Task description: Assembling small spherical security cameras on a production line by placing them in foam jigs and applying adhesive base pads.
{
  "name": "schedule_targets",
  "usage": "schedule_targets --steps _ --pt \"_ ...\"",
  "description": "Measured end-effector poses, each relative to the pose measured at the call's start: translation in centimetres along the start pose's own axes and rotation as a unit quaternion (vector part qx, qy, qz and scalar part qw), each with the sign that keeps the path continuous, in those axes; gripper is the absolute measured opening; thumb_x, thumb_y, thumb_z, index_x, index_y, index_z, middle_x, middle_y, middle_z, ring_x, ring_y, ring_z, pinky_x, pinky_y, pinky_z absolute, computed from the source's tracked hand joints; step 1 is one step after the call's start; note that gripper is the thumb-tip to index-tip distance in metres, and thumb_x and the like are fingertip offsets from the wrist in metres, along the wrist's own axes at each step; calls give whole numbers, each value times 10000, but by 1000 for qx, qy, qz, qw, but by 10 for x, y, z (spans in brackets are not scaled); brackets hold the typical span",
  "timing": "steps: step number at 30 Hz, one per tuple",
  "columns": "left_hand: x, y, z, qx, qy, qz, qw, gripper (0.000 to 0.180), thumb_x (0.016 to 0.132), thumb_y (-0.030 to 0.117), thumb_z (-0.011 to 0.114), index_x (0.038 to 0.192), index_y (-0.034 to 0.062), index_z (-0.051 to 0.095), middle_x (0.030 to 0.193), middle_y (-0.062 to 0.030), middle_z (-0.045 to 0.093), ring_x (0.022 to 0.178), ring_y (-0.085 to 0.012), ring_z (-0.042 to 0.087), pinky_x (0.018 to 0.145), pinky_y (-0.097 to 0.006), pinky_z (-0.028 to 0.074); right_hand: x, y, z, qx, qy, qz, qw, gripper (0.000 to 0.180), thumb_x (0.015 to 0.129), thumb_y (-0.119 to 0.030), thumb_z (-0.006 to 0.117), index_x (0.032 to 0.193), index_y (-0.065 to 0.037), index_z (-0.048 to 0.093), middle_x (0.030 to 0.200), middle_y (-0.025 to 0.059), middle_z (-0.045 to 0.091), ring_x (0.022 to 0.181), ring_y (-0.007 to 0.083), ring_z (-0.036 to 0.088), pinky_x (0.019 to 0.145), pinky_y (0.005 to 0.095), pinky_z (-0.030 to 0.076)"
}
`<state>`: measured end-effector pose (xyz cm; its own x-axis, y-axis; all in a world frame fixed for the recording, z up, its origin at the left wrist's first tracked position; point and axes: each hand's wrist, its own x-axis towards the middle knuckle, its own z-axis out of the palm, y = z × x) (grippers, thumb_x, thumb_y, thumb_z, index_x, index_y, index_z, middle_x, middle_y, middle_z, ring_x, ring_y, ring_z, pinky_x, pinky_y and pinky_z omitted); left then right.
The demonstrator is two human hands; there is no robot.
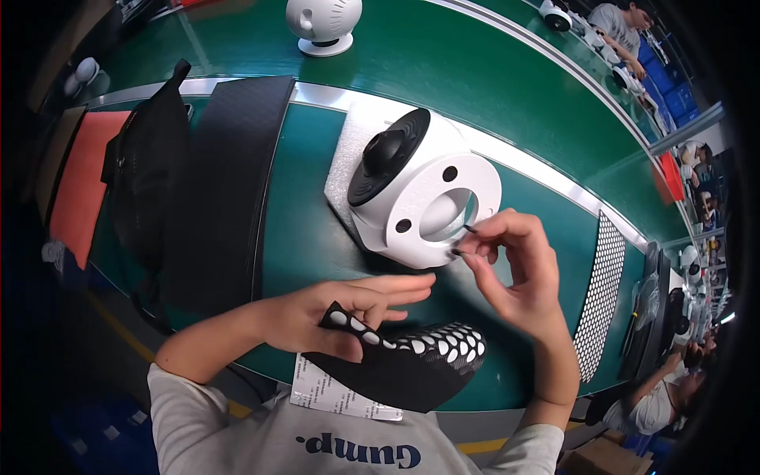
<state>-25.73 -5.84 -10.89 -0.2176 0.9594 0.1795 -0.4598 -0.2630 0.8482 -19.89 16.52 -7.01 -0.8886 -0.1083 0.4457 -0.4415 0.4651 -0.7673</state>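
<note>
Head: white housing (418, 191) beyond hands (313, 317) (522, 273)

Lettering (376, 454) on grey shirt (265, 435) and white sheet (332, 398)

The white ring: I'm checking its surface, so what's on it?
Two black round spots show on the white ring: one near the top, one at left. The right hand covers part of its lower right; what's beneath is hidden.

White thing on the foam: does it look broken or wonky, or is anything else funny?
I see no damage. The white thing looks odd because it lies tipped on the foam, while another white one stands upright. The dotted sheet in the left hand is curled, unlike the flat sheet at right.
</note>
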Motion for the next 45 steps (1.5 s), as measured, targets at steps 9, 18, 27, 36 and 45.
schedule_targets --steps 9,18,27,36,45 --pt "2 -14 4 -53 -6 -11 999 312 771 206 616 929 67 386 1380 -217 -90 1291 -292 -51 995 -373 182 3 -6 3 -58 -59 -20 996 309 673 93 597 935 -2 463 842 86 543 678 156 549 554 236 425" --pt "0 -19 0 -50 26 15 998 264 771 221 613 887 70 430 1388 -201 -59 1276 -320 144 994 -404 223 13 -19 19 -105 -27 -3 994 294 665 103 605 848 -33 419 801 63 569 684 132 519 551 220 398" --pt "1 -16 -6 23 59 14 998 296 766 320 599 864 79 456 1379 -225 34 1150 -252 379 920 -365 300 25 -38 24 -361 40 112 925 358 640 -36 698 752 -27 358 657 69 459 583 183 493 482 264 389" --pt "1 -13 -5 40 102 27 994 299 786 340 568 765 86 412 1350 -240 169 1158 -299 362 921 -415 321 26 8 -5 44 46 120 991 77 777 -23 566 804 29 515 824 66 567 766 121 540 707 261 446" --pt "1 -11 -5 41 115 19 992 323 787 359 563 743 81 404 1351 -233 176 1165 -306 354 916 -422 326 29 6 1 72 75 107 989 77 773 -6 567 825 45 542 779 62 577 720 102 565 683 218 466"
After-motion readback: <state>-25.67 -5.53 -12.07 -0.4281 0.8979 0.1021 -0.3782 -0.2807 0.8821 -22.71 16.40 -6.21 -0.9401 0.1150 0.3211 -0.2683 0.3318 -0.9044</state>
